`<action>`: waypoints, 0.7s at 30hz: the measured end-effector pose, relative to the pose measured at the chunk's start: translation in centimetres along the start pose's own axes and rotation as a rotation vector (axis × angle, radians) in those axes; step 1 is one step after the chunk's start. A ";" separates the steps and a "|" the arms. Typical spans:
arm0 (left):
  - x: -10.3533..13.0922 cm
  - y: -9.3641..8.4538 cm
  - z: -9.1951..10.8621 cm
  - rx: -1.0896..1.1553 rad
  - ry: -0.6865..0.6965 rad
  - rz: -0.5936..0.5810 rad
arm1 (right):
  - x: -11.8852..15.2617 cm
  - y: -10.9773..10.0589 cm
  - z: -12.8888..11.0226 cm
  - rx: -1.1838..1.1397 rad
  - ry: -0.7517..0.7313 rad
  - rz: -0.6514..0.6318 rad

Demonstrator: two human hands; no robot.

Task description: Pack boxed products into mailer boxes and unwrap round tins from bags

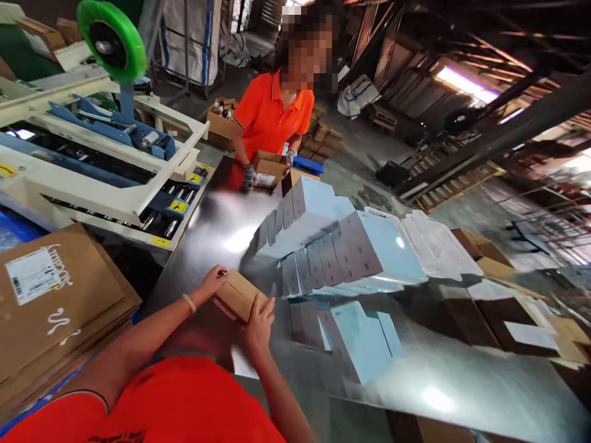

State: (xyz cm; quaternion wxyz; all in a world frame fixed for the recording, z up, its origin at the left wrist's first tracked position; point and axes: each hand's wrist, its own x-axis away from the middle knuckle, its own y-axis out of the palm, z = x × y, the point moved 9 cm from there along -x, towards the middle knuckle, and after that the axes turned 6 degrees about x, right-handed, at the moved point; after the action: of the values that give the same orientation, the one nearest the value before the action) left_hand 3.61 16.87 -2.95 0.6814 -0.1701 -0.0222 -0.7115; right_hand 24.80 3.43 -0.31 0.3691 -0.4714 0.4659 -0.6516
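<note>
Between my two hands is a small brown cardboard box (240, 294), tilted over the shiny metal table (217, 227). My left hand (215, 280) grips its far left end, the fingertips on the top edge. At the near right end, my right hand (259, 320) is closed round the side, thumb and fingers on the cardboard. The box's underside is hidden. Just right of my right hand, light-blue boxes (364, 338) with grey ends stand on the table. Behind them are longer rows of the same boxes (341, 252).
Across the table a co-worker (277, 117) in gloves handles an open carton (268, 170). A roller machine (161, 203) with a green wheel (112, 40) stands at left. Flattened cartons (69, 307) are stacked near left. White plastic trays (438, 243) and more cartons (503, 314) lie at right.
</note>
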 end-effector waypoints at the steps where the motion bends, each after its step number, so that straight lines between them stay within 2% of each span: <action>1: -1.0 -1.1 0.1 -0.020 -0.009 0.042 | -1.2 -0.5 -0.7 -0.025 0.001 -0.002; 3: -2.7 -4.2 -0.4 -0.060 -0.030 0.168 | -4.3 -2.0 -2.7 -0.078 -0.017 0.025; 6: -3.4 -9.0 -2.8 -0.237 -0.083 0.357 | -10.3 -5.1 -6.6 -0.150 -0.055 0.090; 8: -3.1 -10.2 -5.0 -0.476 -0.110 0.365 | -15.1 -7.2 -9.3 -0.200 -0.067 0.108; 11: -3.0 -9.4 -8.2 -0.769 -0.093 0.284 | -22.7 -10.6 -13.3 -0.277 -0.104 0.152; 14: -3.2 -8.5 -10.1 -0.900 -0.095 0.278 | -30.1 -13.8 -18.7 -0.307 -0.188 0.190; 16: -3.4 -8.1 -10.9 -0.945 -0.106 0.282 | -34.2 -15.4 -24.2 -0.311 -0.270 0.178; 18: -3.6 -7.7 -11.5 -0.959 -0.108 0.289 | -37.1 -17.0 -31.0 -0.312 -0.381 0.166; 21: -3.7 -7.5 -12.4 -0.930 -0.081 0.310 | -39.0 -18.7 -40.7 -0.372 -0.527 0.136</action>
State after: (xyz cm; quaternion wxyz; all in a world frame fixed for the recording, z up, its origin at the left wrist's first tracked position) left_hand -6.25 17.71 -14.09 0.6297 -0.4850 0.2971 -0.5291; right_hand -3.93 55.37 2.05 0.4271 -0.6510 0.4956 -0.3849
